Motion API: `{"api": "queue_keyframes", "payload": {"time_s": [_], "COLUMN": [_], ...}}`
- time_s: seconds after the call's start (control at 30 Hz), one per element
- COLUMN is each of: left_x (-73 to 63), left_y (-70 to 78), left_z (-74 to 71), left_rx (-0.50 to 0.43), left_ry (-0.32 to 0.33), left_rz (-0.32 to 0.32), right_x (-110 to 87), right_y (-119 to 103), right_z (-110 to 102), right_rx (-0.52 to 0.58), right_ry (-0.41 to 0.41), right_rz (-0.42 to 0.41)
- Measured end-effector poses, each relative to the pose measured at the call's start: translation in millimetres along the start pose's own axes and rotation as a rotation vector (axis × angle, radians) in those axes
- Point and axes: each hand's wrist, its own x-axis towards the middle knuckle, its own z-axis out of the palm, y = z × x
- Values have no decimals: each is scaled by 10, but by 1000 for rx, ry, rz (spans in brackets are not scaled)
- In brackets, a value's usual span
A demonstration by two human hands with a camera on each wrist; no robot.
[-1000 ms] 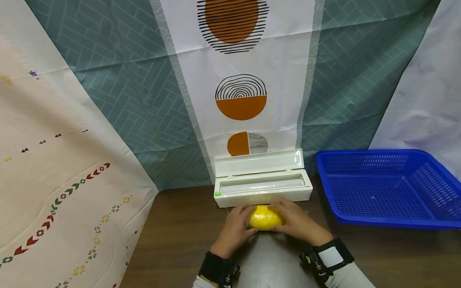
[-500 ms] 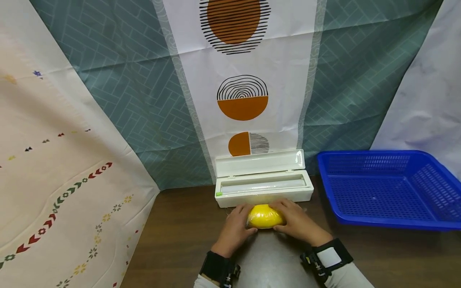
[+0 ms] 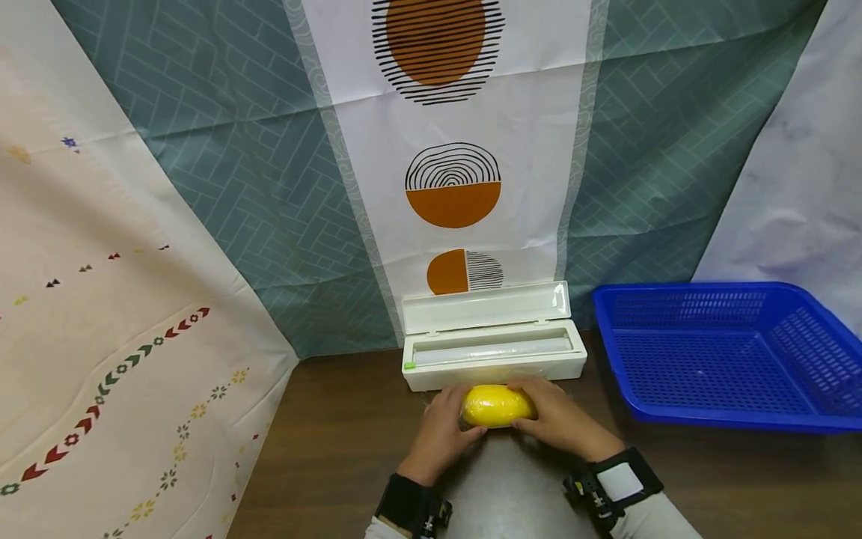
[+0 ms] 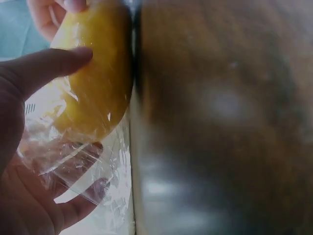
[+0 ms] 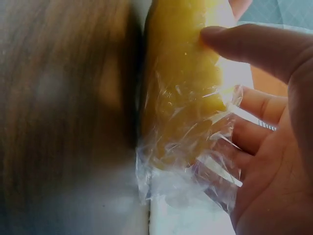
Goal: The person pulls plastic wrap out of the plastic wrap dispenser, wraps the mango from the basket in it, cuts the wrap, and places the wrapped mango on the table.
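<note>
A yellow oval fruit (image 3: 497, 406) in clear plastic wrap lies between my two hands, low in the middle of the head view. My left hand (image 3: 441, 434) holds its left end, thumb on the near side and fingers on the far side. At the other end my right hand (image 3: 562, 419) grips it the same way. Loose crinkled film (image 4: 73, 166) hangs off the fruit's end over the left fingers in the left wrist view. More bunched wrap (image 5: 195, 161) shows by the right palm. Just behind stands a white cling film dispenser (image 3: 498, 372), lid raised, a roll inside.
To the right of the dispenser sits a blue plastic basket (image 3: 673, 414). A shiny grey patch (image 3: 505, 486) of the brown table (image 3: 337, 442) lies in front of the fruit. Patterned cloths (image 3: 316, 224) hang behind and on the left.
Both hands and the fruit stay almost in place. The yellow fruit shows a little wider between the hands, and the right fingers have shifted slightly to the right.
</note>
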Motion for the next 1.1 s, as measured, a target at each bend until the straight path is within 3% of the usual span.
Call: {"api": "queue_keyframes", "payload": {"time_s": [0.17,0.33,0.5,0.67,1.1], "left_x": [-1,-8,4,21,29], "left_y": [-18,-16,14,22,-4], "left_z": [-76,-153,-216,-223,-275], "left_rx": [-87,-203,-265,-304,-571], "left_ry": [-40,-71,-62,-56,-45], "left_rz": [-24,-101,-171,-221,-383], "right_x": [-3,14,43,38,50], "right_y": [-7,-34,-108,-187,-221], "right_z": [-34,-73,-114,-125,-90], "right_rx": [39,22,-2,-20,-105], "right_ry": [-36,3,68,80,109], "right_rz": [3,-59,-102,-69,-121]}}
